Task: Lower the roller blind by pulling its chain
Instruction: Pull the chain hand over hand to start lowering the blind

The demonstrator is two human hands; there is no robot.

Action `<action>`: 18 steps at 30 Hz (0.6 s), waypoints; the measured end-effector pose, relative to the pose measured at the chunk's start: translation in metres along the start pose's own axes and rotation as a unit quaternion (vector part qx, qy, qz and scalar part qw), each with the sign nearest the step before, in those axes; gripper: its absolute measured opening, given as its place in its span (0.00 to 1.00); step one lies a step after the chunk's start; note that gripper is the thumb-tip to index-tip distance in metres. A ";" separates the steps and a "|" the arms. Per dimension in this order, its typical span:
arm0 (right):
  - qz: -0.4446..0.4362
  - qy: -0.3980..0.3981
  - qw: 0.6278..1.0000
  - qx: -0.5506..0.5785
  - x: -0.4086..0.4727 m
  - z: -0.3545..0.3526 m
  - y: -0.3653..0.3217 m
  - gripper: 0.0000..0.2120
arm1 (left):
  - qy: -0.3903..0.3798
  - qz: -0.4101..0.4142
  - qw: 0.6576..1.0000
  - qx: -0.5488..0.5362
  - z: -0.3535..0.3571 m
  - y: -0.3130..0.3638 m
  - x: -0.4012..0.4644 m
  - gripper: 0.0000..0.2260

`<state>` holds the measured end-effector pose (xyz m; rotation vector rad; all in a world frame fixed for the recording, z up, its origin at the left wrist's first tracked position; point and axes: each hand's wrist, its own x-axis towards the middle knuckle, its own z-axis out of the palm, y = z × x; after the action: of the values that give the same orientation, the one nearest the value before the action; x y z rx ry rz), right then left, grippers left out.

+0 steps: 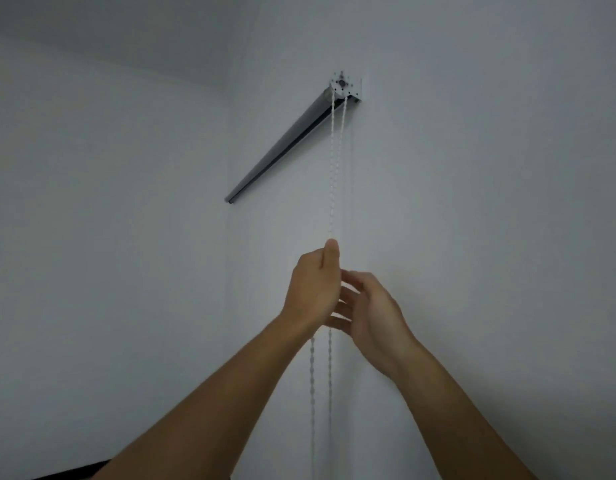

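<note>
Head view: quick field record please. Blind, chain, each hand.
blind: roller blind rolled up at its wall bracket, no fabric seen hanging
chain: white bead chain, two strands down from the bracket, continuing below the hands
left hand: left hand raised, closed on the chain, thumb up
right hand: right hand just below, fingers spread by the chain, grip not clear
surroundings: plain wall

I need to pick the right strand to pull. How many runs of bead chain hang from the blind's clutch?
2. Left strand runs down into the left hand; right strand drops toward the right hand.
</note>
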<state>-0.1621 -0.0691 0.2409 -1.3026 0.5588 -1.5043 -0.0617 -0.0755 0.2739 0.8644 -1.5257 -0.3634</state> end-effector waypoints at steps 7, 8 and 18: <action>0.025 -0.041 0.994 0.100 0.045 0.024 -0.070 0.17 | 0.003 0.061 0.998 0.027 0.008 0.000 -0.003 0.22; 0.034 -0.040 0.993 0.105 0.050 0.027 -0.079 0.16 | 0.001 0.062 0.998 0.028 0.008 0.000 -0.004 0.23; 0.073 0.012 0.991 0.113 0.101 0.036 -0.133 0.17 | -0.025 0.096 0.994 0.045 0.022 -0.009 -0.032 0.22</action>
<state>-0.1694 -0.1007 0.4087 -1.0486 0.4724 -1.4188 -0.0825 -0.0649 0.2419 0.7757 -1.6669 -0.1778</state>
